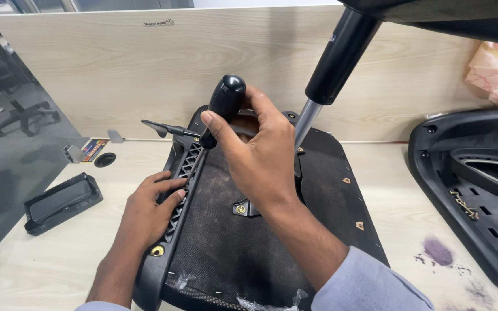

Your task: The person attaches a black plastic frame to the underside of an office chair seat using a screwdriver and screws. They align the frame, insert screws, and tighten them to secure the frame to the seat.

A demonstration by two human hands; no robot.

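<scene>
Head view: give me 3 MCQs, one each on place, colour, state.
1. Where does the left hand rest?
A. on the ribbed edge of the seat base
B. on the armrest pad
C. on the gas cylinder

2. The screwdriver handle is:
A. red
B. black
C. yellow

3. The right hand is:
A. open and empty
B. flat on the desk
C. closed around the screwdriver

Answers: 1 A, fingers lie on the ribs; 2 B, glossy black grip; 3 C, fingers wrap the handle.
</scene>
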